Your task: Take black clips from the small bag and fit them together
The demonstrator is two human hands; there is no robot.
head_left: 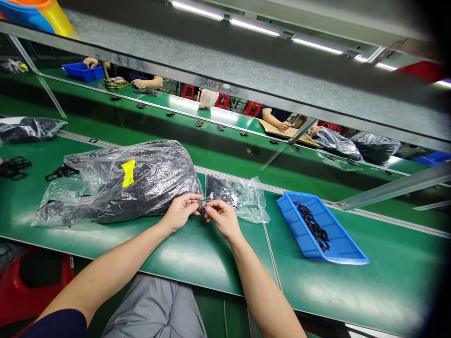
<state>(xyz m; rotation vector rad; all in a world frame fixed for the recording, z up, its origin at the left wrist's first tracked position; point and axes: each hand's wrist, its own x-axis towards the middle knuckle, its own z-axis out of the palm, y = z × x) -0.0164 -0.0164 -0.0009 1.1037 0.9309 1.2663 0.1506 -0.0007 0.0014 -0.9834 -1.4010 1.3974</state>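
Seeming light and stiff, the part [202,204] is pinched by fingertips of the left hand [180,213] and right hand [224,218]; its edges are best gripped.

Nothing legible: the yellow label [128,173] at nine o'clock, on the plastic bag [155,180], bears print too small.
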